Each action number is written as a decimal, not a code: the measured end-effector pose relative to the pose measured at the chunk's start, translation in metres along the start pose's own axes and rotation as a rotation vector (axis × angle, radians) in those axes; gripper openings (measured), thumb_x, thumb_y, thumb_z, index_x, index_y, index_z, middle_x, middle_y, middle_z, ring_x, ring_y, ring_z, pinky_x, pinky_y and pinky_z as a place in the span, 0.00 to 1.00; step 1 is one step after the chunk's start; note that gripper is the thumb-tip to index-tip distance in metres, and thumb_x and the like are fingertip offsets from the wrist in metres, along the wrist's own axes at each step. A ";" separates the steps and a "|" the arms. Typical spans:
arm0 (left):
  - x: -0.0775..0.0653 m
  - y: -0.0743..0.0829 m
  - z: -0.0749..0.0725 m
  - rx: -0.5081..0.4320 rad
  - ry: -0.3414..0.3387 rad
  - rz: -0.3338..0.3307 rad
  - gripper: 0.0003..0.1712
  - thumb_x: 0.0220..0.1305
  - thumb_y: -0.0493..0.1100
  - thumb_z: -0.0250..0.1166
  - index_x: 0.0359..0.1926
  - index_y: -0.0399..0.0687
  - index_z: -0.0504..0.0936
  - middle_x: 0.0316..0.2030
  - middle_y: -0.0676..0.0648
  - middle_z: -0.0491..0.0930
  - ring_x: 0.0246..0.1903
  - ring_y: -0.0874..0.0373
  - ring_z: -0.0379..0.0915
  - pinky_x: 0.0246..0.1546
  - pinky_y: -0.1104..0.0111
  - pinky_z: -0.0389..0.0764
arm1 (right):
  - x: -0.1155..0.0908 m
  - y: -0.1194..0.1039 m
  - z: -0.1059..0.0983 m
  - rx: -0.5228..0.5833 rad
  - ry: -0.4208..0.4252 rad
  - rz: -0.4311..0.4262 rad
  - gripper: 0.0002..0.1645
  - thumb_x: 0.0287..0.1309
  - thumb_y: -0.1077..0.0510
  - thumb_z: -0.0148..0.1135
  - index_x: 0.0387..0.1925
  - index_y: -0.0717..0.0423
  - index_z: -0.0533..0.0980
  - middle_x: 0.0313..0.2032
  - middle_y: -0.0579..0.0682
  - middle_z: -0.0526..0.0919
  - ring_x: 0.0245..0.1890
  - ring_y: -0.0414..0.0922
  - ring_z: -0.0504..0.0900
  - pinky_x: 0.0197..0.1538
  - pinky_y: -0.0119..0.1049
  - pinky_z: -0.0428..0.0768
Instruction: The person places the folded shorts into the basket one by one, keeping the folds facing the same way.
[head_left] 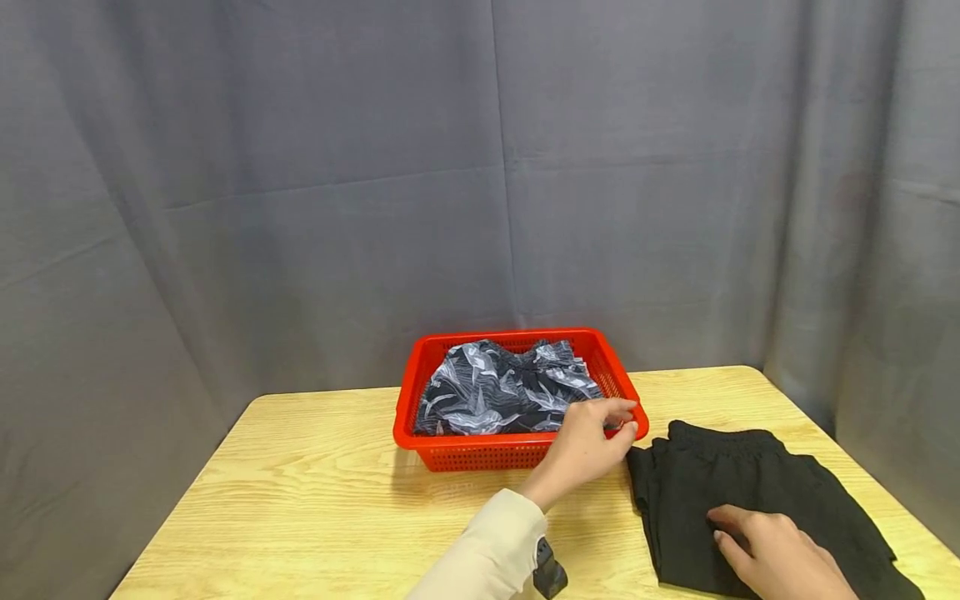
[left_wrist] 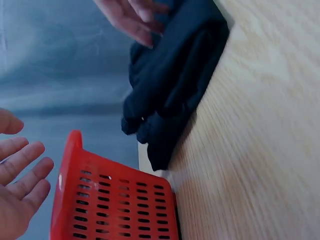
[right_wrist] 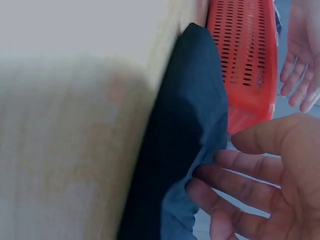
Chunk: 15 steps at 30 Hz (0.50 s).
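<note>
My left hand (head_left: 585,442) hovers by the front right corner of a red plastic basket (head_left: 480,457), its fingers loosely bent around nothing. In the left wrist view its fingers are spread beside the basket rim. Inside the basket lies a dark garment with a grey and white leaf print (head_left: 510,387). My right hand (head_left: 783,550) is over a black garment with a gathered waistband, which looks like shorts (head_left: 750,475). Its fingers (right_wrist: 245,185) are loosely bent near the cloth, with none pinched between them; whether the tips touch it I cannot tell.
A light wooden table (head_left: 300,500) carries the basket and the black garment. Grey curtain (head_left: 337,208) hangs behind the table and along both sides. A black device (head_left: 549,571) sits at the left wrist, below a cream sleeve (head_left: 495,542).
</note>
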<state>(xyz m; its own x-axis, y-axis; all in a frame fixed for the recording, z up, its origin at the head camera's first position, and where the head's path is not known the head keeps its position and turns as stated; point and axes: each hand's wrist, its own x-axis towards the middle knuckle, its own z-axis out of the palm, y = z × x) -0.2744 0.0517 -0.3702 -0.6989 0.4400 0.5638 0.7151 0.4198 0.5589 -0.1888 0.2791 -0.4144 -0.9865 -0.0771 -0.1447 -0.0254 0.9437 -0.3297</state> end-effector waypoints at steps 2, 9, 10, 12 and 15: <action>-0.003 0.003 -0.002 -0.044 0.009 -0.014 0.15 0.63 0.39 0.61 0.49 0.40 0.84 0.40 0.51 0.85 0.39 0.71 0.78 0.42 0.80 0.73 | -0.001 0.000 -0.004 0.015 0.035 -0.005 0.20 0.58 0.54 0.65 0.48 0.63 0.80 0.42 0.57 0.83 0.41 0.54 0.82 0.42 0.58 0.77; -0.015 0.008 -0.003 -0.146 0.062 -0.023 0.10 0.61 0.36 0.63 0.43 0.39 0.86 0.37 0.53 0.86 0.30 0.72 0.75 0.34 0.80 0.75 | -0.007 -0.001 -0.013 0.075 0.172 -0.025 0.22 0.58 0.53 0.65 0.48 0.65 0.79 0.39 0.57 0.84 0.35 0.49 0.83 0.36 0.54 0.79; -0.017 0.008 -0.002 -0.153 0.069 -0.026 0.10 0.61 0.35 0.63 0.42 0.39 0.86 0.36 0.53 0.86 0.28 0.73 0.74 0.32 0.80 0.74 | -0.008 -0.001 -0.014 0.083 0.190 -0.016 0.23 0.58 0.52 0.65 0.49 0.65 0.79 0.39 0.57 0.84 0.36 0.51 0.83 0.37 0.55 0.78; -0.020 0.009 -0.001 -0.179 0.075 -0.044 0.09 0.60 0.35 0.63 0.41 0.39 0.86 0.34 0.54 0.86 0.26 0.74 0.72 0.30 0.81 0.74 | -0.010 0.001 -0.016 0.095 0.234 -0.012 0.24 0.59 0.51 0.65 0.49 0.66 0.78 0.40 0.58 0.84 0.38 0.53 0.83 0.39 0.57 0.77; -0.025 0.011 0.003 -0.213 0.082 -0.092 0.09 0.59 0.34 0.64 0.40 0.39 0.87 0.33 0.54 0.85 0.25 0.75 0.71 0.28 0.81 0.73 | -0.013 0.005 -0.020 0.105 0.320 -0.019 0.24 0.60 0.50 0.64 0.49 0.66 0.78 0.39 0.57 0.84 0.38 0.55 0.83 0.40 0.57 0.77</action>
<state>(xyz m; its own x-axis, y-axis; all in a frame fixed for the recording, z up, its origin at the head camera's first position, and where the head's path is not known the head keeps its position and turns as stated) -0.2496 0.0475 -0.3801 -0.7657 0.3382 0.5472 0.6364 0.2743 0.7210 -0.1794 0.2914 -0.3953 -0.9872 0.0259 0.1572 -0.0442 0.9035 -0.4264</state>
